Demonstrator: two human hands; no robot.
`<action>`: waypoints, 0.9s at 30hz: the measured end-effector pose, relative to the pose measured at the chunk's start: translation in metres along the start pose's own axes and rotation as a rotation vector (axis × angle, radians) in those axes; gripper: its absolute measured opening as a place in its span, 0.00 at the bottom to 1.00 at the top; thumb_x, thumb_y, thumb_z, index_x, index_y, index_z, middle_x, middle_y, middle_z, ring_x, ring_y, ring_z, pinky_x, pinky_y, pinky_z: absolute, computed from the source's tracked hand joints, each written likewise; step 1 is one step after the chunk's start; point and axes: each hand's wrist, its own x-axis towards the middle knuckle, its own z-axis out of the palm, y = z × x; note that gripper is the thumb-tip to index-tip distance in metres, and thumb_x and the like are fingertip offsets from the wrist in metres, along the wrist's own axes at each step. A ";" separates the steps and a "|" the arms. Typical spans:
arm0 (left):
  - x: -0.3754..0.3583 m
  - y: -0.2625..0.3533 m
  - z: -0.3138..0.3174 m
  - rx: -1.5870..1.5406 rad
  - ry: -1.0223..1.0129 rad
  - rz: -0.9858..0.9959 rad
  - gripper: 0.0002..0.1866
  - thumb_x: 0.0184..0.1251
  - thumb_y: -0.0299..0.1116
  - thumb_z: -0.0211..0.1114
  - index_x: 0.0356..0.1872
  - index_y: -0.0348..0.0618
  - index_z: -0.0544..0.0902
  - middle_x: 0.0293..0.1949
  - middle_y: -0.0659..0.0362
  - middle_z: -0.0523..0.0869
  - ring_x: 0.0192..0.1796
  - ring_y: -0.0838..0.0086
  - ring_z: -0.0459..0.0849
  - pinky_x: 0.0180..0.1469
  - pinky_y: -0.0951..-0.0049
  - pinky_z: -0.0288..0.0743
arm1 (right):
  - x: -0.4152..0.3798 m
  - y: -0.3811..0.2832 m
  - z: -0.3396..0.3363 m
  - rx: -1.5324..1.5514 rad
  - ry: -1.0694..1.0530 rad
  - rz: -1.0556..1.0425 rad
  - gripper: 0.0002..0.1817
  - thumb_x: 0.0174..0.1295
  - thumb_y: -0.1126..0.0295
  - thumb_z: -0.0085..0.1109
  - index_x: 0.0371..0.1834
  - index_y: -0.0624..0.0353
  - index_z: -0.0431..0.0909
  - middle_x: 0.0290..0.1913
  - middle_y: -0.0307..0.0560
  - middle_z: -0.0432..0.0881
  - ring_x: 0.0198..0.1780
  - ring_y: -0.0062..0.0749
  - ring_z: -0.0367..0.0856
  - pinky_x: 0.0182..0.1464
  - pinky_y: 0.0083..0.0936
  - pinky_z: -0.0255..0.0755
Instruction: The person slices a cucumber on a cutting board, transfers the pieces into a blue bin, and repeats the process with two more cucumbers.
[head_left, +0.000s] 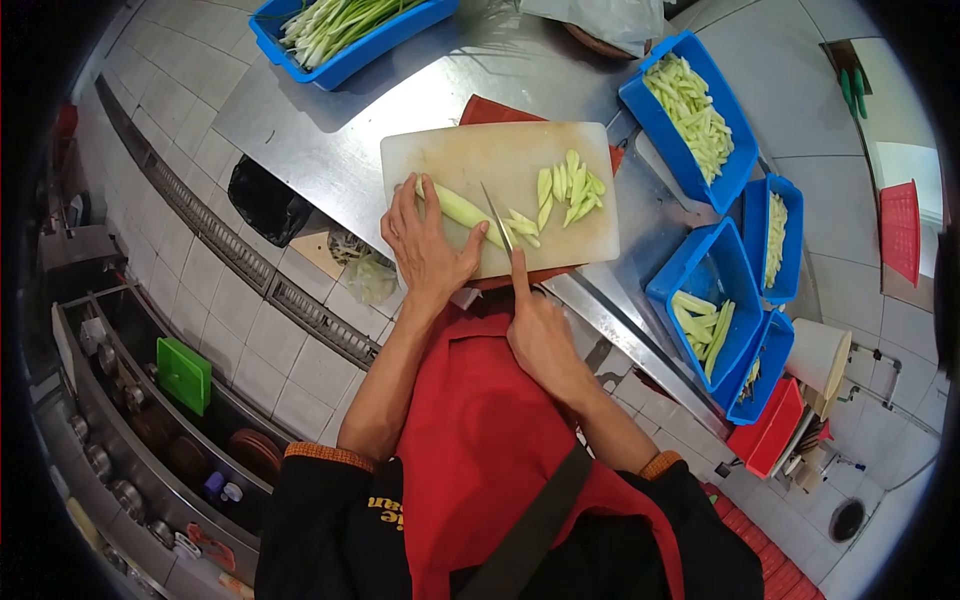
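Note:
A long pale-green vegetable piece (pixel 462 210), which looks like cucumber, lies slantwise on the white cutting board (pixel 430 150). My left hand (pixel 420 235) grips its far-left end and presses it to the board, with fingers over it and thumb alongside. In my right hand (pixel 540 325) is a knife (pixel 497 220), index finger stretched along the blade's back. The blade stands across the right end of the cucumber. A few cut slices (pixel 523 226) lie beside the blade, and a pile of slices (pixel 575 188) sits farther right. The knife's handle is mostly hidden by my hand.
The board rests on a red cloth or mat (pixel 500 110) on a steel table (pixel 330 130). Blue bins of cut vegetables (pixel 690 115) (pixel 710 325) line the right side. A blue bin of spring onions (pixel 350 55) stands at the back left. Below left is a floor drain (pixel 225 245).

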 end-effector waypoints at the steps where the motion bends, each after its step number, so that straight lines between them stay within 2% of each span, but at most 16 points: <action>1: -0.001 0.000 -0.001 -0.002 -0.012 0.001 0.49 0.56 0.56 0.74 0.72 0.31 0.69 0.72 0.42 0.67 0.75 0.47 0.62 0.73 0.44 0.50 | -0.001 0.004 0.010 -0.016 -0.022 0.040 0.53 0.56 0.79 0.58 0.85 0.61 0.38 0.33 0.71 0.82 0.31 0.68 0.85 0.36 0.53 0.82; 4: -0.002 -0.004 0.003 -0.004 -0.010 0.011 0.47 0.57 0.55 0.73 0.71 0.32 0.71 0.71 0.42 0.68 0.73 0.48 0.64 0.72 0.46 0.51 | 0.013 0.021 0.030 -0.063 0.067 -0.031 0.53 0.56 0.79 0.58 0.85 0.62 0.38 0.31 0.70 0.82 0.30 0.67 0.84 0.35 0.53 0.82; 7: -0.009 -0.005 0.001 -0.016 -0.009 0.030 0.44 0.58 0.54 0.73 0.69 0.33 0.74 0.70 0.44 0.70 0.72 0.48 0.66 0.72 0.47 0.52 | 0.028 0.015 -0.006 -0.001 0.096 -0.130 0.54 0.56 0.79 0.58 0.85 0.62 0.38 0.31 0.68 0.83 0.29 0.63 0.85 0.32 0.51 0.82; 8: -0.004 -0.004 0.002 -0.024 0.020 0.033 0.42 0.58 0.53 0.73 0.68 0.33 0.75 0.69 0.44 0.71 0.71 0.49 0.66 0.72 0.47 0.52 | 0.024 0.010 -0.014 -0.001 0.105 -0.127 0.54 0.56 0.79 0.58 0.85 0.62 0.38 0.31 0.68 0.83 0.29 0.63 0.85 0.32 0.51 0.82; 10: -0.005 -0.003 0.000 -0.034 0.018 0.033 0.41 0.58 0.53 0.74 0.67 0.33 0.77 0.69 0.45 0.73 0.71 0.50 0.67 0.72 0.48 0.52 | 0.003 0.002 -0.021 0.052 -0.024 -0.036 0.53 0.56 0.79 0.58 0.86 0.59 0.40 0.33 0.67 0.83 0.30 0.63 0.85 0.33 0.51 0.82; 11: -0.004 -0.003 0.000 -0.041 0.017 0.029 0.39 0.59 0.52 0.74 0.66 0.34 0.78 0.68 0.46 0.74 0.70 0.51 0.68 0.71 0.48 0.52 | -0.001 0.002 -0.012 0.050 -0.026 -0.040 0.53 0.56 0.79 0.58 0.86 0.59 0.40 0.33 0.67 0.83 0.30 0.63 0.85 0.33 0.51 0.82; 13: -0.005 -0.005 0.002 -0.044 0.026 0.032 0.39 0.58 0.52 0.74 0.65 0.34 0.78 0.67 0.47 0.75 0.70 0.52 0.69 0.71 0.49 0.53 | -0.005 0.005 0.016 -0.015 -0.064 0.083 0.52 0.57 0.79 0.57 0.85 0.59 0.41 0.35 0.70 0.83 0.33 0.68 0.84 0.38 0.53 0.81; 14: -0.007 -0.005 0.003 -0.048 0.036 0.037 0.38 0.58 0.52 0.74 0.65 0.34 0.79 0.66 0.48 0.77 0.69 0.53 0.69 0.71 0.49 0.53 | 0.000 0.007 0.017 -0.015 -0.067 0.081 0.52 0.57 0.79 0.57 0.85 0.59 0.41 0.35 0.70 0.83 0.33 0.68 0.84 0.38 0.53 0.81; 17: -0.005 -0.003 -0.001 -0.045 0.047 0.055 0.37 0.58 0.52 0.75 0.64 0.35 0.81 0.64 0.49 0.78 0.68 0.55 0.70 0.70 0.50 0.54 | 0.024 0.011 0.008 0.049 0.128 -0.093 0.51 0.56 0.80 0.58 0.84 0.62 0.42 0.35 0.74 0.83 0.33 0.70 0.84 0.37 0.57 0.80; 20: -0.007 -0.006 0.002 -0.056 0.040 0.048 0.34 0.58 0.51 0.75 0.61 0.37 0.83 0.63 0.49 0.79 0.67 0.56 0.72 0.70 0.52 0.54 | 0.017 0.003 -0.021 0.111 0.116 -0.124 0.51 0.57 0.80 0.57 0.85 0.59 0.43 0.35 0.73 0.83 0.31 0.71 0.83 0.36 0.58 0.80; 21: -0.008 -0.005 0.001 -0.056 0.044 0.048 0.34 0.58 0.51 0.75 0.61 0.37 0.83 0.63 0.49 0.79 0.67 0.56 0.72 0.70 0.52 0.54 | 0.010 -0.003 -0.024 0.146 0.009 -0.047 0.51 0.57 0.81 0.56 0.85 0.56 0.43 0.34 0.73 0.83 0.29 0.70 0.83 0.35 0.56 0.80; 24: -0.006 -0.004 0.001 -0.071 0.062 0.039 0.32 0.58 0.50 0.75 0.58 0.38 0.86 0.61 0.51 0.81 0.66 0.57 0.73 0.69 0.53 0.55 | -0.001 0.008 0.023 -0.033 0.021 0.036 0.51 0.56 0.81 0.56 0.85 0.57 0.43 0.33 0.72 0.83 0.28 0.70 0.83 0.34 0.55 0.81; 25: -0.006 -0.005 0.002 -0.076 0.076 0.042 0.31 0.58 0.49 0.75 0.57 0.38 0.86 0.60 0.52 0.81 0.65 0.58 0.73 0.69 0.54 0.55 | 0.005 0.015 0.035 -0.065 0.053 0.007 0.51 0.57 0.81 0.55 0.86 0.56 0.42 0.32 0.71 0.83 0.28 0.65 0.85 0.30 0.54 0.81; 27: -0.007 -0.007 0.003 -0.080 0.084 0.053 0.30 0.58 0.48 0.76 0.57 0.38 0.87 0.59 0.53 0.82 0.64 0.59 0.74 0.69 0.54 0.55 | 0.026 0.012 0.020 -0.026 0.082 -0.025 0.52 0.57 0.81 0.56 0.86 0.55 0.41 0.33 0.70 0.83 0.28 0.62 0.85 0.30 0.54 0.81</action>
